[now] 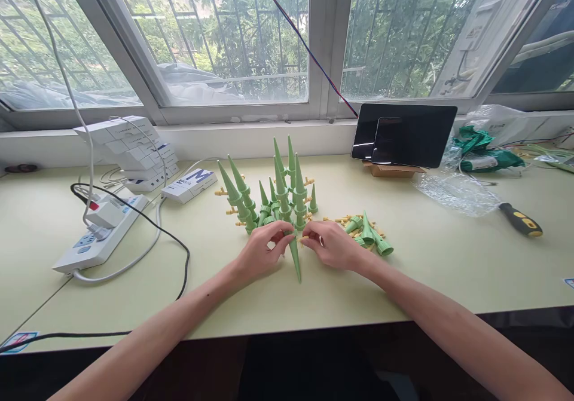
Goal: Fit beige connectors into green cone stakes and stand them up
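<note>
Between the fingers of my left hand (268, 247) is a green plastic spike (295, 260), its tip slanting down toward me. My right hand (334, 244) is beside it, fingers pinched on a small yellow valve (304, 241) close to the spike's upper end. Whether the valve touches the spike I cannot tell. Just behind my hands stand several green spikes (281, 195) stacked upright in columns, with yellow valves sticking out of their sides. Right of my right hand lies a pile of loose green spike parts (368, 232) and yellow valves (343, 218).
At left are a white power strip (101, 227), stacked white boxes (134, 150) and one box (189, 186) lying apart. A black cable (179, 242) crosses the table. Behind right stand a tablet (417, 132) and a phone (388, 143); farther right lie plastic wrap (457, 195) and a screwdriver (520, 219).
</note>
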Motion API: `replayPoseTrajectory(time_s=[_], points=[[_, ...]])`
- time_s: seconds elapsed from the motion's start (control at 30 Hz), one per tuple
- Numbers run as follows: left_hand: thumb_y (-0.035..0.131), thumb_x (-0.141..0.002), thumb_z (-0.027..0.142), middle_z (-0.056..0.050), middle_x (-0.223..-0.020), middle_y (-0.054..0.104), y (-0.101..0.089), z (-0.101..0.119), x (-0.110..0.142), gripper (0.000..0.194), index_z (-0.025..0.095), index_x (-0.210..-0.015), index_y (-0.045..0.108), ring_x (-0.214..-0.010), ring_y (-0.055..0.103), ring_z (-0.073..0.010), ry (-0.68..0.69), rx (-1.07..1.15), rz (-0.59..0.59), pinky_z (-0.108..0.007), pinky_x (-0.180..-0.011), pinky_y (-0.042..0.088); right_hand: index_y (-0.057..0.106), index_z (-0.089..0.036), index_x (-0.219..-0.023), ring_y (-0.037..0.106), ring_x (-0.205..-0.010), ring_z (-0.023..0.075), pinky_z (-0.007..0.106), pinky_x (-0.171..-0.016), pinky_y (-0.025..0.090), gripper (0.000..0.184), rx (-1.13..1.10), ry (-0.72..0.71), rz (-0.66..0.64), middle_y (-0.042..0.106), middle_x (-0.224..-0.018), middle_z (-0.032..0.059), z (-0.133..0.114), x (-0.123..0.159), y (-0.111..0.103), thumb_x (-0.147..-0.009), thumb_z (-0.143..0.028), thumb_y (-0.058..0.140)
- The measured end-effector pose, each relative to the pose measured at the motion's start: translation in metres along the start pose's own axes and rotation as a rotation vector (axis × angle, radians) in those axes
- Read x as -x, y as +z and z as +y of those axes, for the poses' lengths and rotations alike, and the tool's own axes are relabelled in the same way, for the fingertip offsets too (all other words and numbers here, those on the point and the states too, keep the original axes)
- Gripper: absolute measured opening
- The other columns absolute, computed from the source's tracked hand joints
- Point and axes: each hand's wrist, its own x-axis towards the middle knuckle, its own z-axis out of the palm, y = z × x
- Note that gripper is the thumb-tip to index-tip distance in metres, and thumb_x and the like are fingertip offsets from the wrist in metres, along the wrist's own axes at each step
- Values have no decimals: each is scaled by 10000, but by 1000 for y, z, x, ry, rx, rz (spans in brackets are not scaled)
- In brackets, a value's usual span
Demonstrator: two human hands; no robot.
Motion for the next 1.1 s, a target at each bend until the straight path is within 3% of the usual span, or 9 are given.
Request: replayPoseTrajectory(time_s=[0.5, 0.8, 1.1], points=[[558, -932, 203, 21, -631, 593, 0, -2, 1, 69, 163, -966, 603, -486, 567, -80, -8, 21, -4, -194, -512, 491, 544, -179, -739, 460, -601, 134, 264, -622, 347, 298, 102, -20, -41, 539, -666, 6, 1, 0, 3, -1004, -268, 441], [565, -924, 213, 13, -662, 613, 0, -1, 0, 79, 167, -973, 608, -499, 568, -88, 14, -27, 13, -203, -514, 495, 593, -180, -906, 489, -626, 139, 262, -616, 375, 92, 31, -40, -29, 592, -740, 17, 0, 0, 1, -951, -231, 531], [566, -927, 201, 18, -659, 600, 0, -2, 1, 68, 169, -972, 604, -489, 559, -76, 9, 17, 7, -191, -511, 488, 583, -178, -845, 508, -662, 148, 267, -643, 374, 187, 43, -25, -53, 608, -758, 29, 0, 1, 2, -979, -217, 459]])
